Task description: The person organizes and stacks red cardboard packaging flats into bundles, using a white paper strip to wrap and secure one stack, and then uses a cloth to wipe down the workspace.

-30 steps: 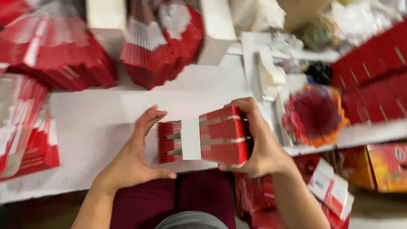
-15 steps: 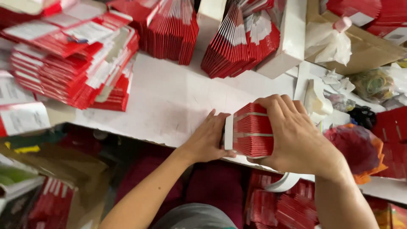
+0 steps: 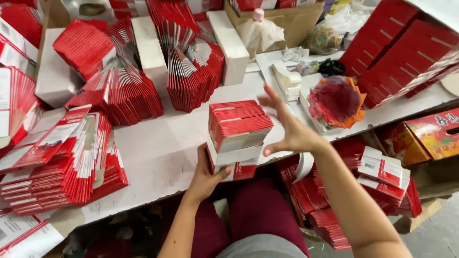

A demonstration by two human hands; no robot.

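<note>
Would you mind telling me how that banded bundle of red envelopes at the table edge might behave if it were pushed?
The bundle of red envelopes probably moves as one block, since a white band wraps it. It stands tall and overhangs the table edge, so it may tip. The left hand props its base; the right hand is open beside it.

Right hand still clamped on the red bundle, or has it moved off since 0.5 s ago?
Yes. The right hand has let go and drawn off to the right of the red bundle, fingers spread, toward the orange-red paper flower. The left hand supports the bundle from below.
</note>
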